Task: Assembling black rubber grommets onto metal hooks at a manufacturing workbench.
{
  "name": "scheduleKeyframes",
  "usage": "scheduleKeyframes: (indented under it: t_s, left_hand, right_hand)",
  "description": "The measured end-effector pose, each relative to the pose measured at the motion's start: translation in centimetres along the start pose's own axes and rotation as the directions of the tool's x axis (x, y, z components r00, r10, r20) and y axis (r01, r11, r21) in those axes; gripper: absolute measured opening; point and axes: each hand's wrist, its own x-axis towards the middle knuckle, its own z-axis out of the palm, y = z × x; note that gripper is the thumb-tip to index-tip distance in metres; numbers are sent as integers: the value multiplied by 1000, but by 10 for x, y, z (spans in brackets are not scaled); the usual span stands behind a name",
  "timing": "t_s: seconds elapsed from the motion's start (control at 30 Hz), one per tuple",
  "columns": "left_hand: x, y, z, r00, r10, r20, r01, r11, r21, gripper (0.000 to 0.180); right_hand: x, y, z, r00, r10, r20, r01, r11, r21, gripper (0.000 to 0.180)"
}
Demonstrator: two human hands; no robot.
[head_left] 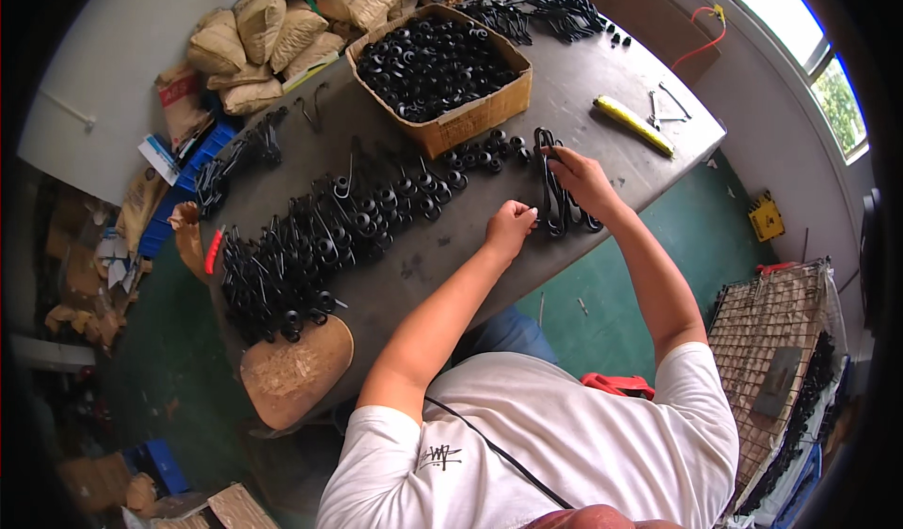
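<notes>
My left hand (510,223) is closed over a small black part on the grey table (602,68), just left of a bunch of long black metal hooks (557,211). My right hand (581,177) rests on that bunch, fingers gripping the hooks near their upper end. To the left, a long row of black round rubber pieces with wire hooks (376,211) stretches across the table toward a thick heap of them (268,280).
A cardboard box (470,115) full of black rings stands at the back. More black hooks (541,12) lie behind it. A yellow tool (632,123) and wire pieces lie right. Sacks (254,45) are piled left. A wire crate (776,341) stands at right.
</notes>
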Motion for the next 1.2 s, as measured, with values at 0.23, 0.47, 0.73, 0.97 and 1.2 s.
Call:
scheduleKeyframes:
  t_s: [0.23,0.47,0.73,0.97,1.2]
  left_hand:
    - [0,30,-5,955,230,-187,-187,957,222,22]
    - [7,38,-6,910,294,-291,-164,902,399,23]
    - [39,36,-12,888,315,-334,-218,929,299,20]
    - [54,15,-31,887,342,-309,-209,896,392,16]
    - [43,4,-31,948,180,-262,-88,941,327,20]
  right_hand:
    - [8,-7,10,999,-41,-20,40,999,-16,27]
    - [17,19,-12,999,-1,-39,18,900,435,28]
    - [20,21,-12,975,0,-221,76,938,337,26]
    - [25,37,-46,978,153,-143,-52,839,542,32]
    - [16,115,-65,896,440,54,-298,507,809,41]
